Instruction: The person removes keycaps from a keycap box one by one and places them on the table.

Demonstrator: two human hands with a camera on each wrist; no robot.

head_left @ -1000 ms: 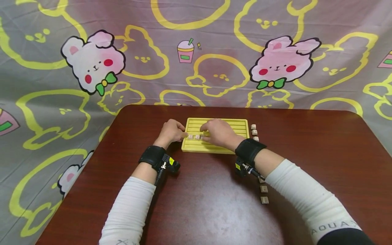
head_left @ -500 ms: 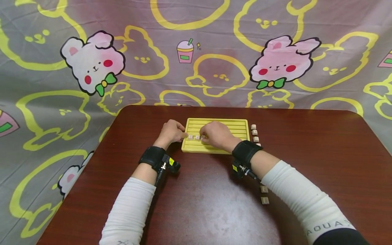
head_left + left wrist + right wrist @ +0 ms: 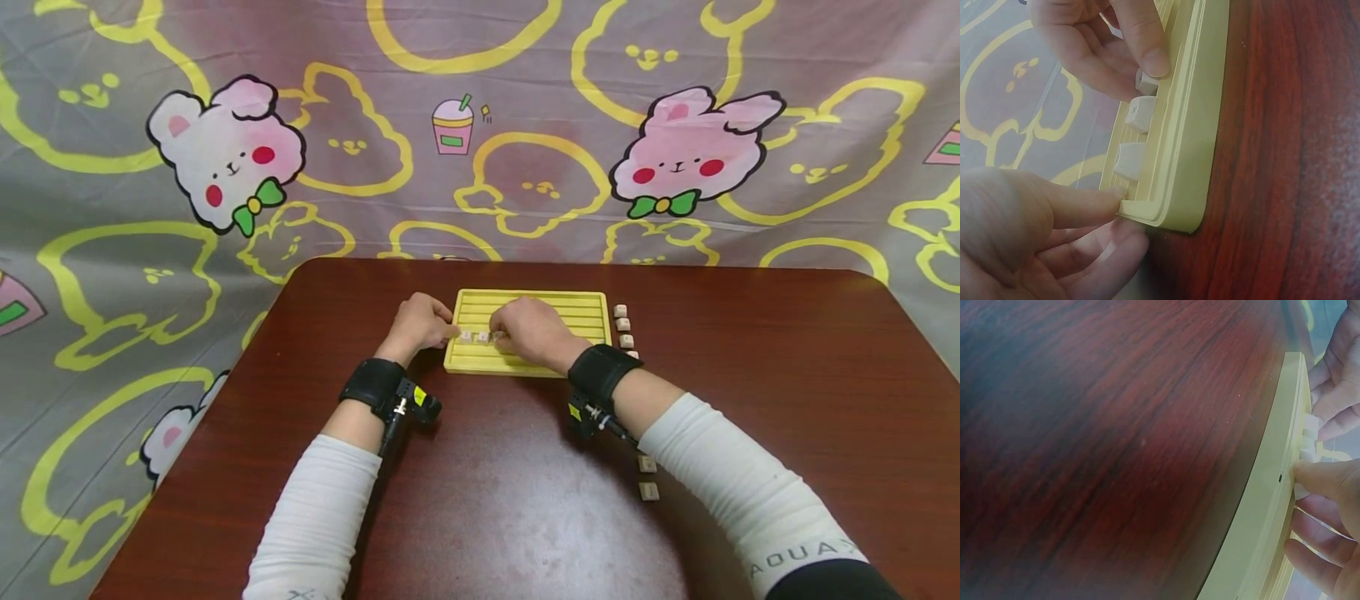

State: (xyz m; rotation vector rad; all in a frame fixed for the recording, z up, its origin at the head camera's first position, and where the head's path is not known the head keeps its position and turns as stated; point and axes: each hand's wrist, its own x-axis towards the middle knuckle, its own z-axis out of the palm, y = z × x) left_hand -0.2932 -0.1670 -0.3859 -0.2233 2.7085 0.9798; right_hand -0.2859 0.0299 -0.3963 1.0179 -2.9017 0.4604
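Note:
A yellow ridged tray (image 3: pixel 588 315) lies on the table. My left hand (image 3: pixel 420 322) grips its left edge, thumb on the rim and fingers against the outside, as the left wrist view shows. Two white keycaps stand in one groove near that edge: an end keycap (image 3: pixel 1129 161) and a second keycap (image 3: pixel 1140 114) marked with what looks like an X. Beside them, my right hand (image 3: pixel 534 332) pinches a third keycap (image 3: pixel 1146 82) between thumb and fingers, down at the same groove. The fingers cover most of this keycap.
Loose keycaps (image 3: pixel 624 325) form a column along the tray's right side. More keycaps (image 3: pixel 647 464) lie nearer on the brown table (image 3: pixel 510 483), partly hidden by the right forearm. A patterned cloth (image 3: pixel 540 100) hangs behind the table.
My right hand has lowered slightly toward the groove and its fingers have closed in at the third keycap, then stayed there. The left hand has kept its place on the tray.

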